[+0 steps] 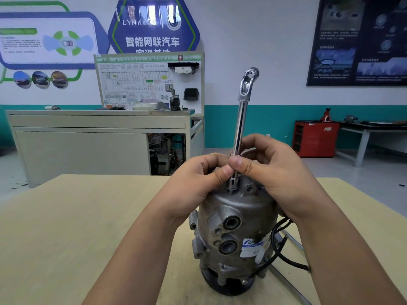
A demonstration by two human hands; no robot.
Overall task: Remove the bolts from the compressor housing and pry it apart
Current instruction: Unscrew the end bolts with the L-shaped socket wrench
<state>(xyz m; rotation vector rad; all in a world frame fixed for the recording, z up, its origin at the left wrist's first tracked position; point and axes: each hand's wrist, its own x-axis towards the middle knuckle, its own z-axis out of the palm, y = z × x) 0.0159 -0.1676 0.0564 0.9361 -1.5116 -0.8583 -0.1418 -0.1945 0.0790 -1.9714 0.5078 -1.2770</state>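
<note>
Head view, lower centre of the frame: the compressor housing [235, 227] stands upright on a pale wooden table [66, 227]. It is a dull grey cast-metal cylinder with a domed top, scuffed and stained. Two round dark ports [231, 223] sit one above the other on its near side. Small mounting lugs stick out along its left edge. A white and blue label [253, 247] is stuck to its right flank. A black cable [277, 245] loops out from the right side and trails onto the table. At the bottom a dark round pulley [229, 287] rests on the tabletop.

A chrome wrench [239, 128] rises almost vertically from the top of the housing. Its lower end sits on the dome just left of centre, and its forked head reaches the upper middle of the frame. Whatever bolt lies beneath that lower end is hidden.

Both hands meet directly above the housing. The left hand [193, 183] comes in from the lower left with its fingers curled, the thumb pressed against the wrench's lower shaft. The right hand [275, 170] comes in from the lower right and pinches the same shaft between thumb and fingers, just above the left thumb. The heel of the right hand lies over the housing's upper right shoulder.
</note>
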